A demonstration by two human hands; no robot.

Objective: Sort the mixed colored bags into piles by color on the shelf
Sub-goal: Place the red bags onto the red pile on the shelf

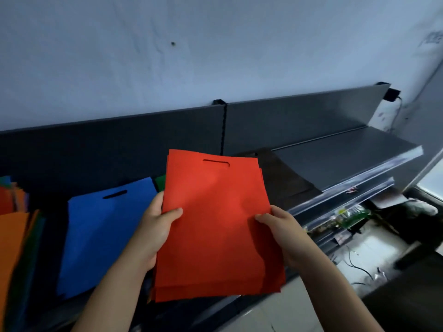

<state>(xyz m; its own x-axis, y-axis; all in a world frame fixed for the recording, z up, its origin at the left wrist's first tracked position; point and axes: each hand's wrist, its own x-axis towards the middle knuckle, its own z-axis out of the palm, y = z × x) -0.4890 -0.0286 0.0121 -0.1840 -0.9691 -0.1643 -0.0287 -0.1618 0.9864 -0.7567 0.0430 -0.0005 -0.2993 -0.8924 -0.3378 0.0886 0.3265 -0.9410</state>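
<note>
Dark shelf (335,159) against a pale blue wall (215,44); at its left end, a mixed pile of orange and other bags (12,236); beside it a blue bag (100,236); toward the front edge, a stack of red bags (215,224), left hand (153,226) and right hand (282,228) each gripping a side, thumbs on top; right end bare; cluttered lower shelves (347,216) beyond.

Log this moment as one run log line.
left hand: grips red bags | right hand: grips red bags | blue bag: on shelf, left of red
</note>
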